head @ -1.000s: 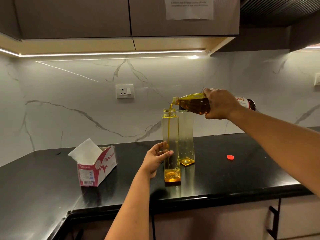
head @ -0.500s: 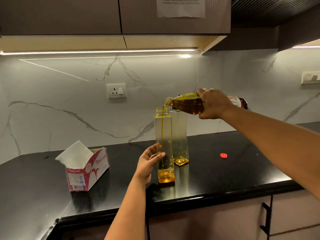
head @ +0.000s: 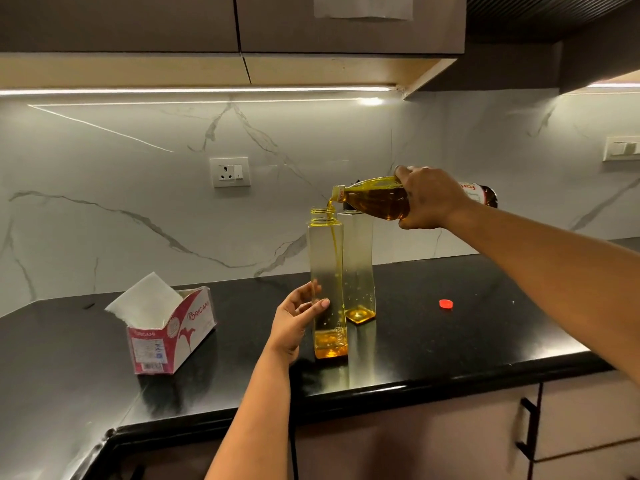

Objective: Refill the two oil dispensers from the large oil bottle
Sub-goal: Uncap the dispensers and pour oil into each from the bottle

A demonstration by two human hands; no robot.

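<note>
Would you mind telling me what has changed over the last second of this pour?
Very little. Oil keeps streaming from the large oil bottle, tilted in the right hand, into the front dispenser, where the oil level has barely risen. The left hand keeps its grip low on that dispenser. The rear dispenser, red cap and tissue box stayed put.

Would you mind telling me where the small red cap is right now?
The red cap lies loose on the black countertop, right of the two dispensers, under the pouring arm.
</note>
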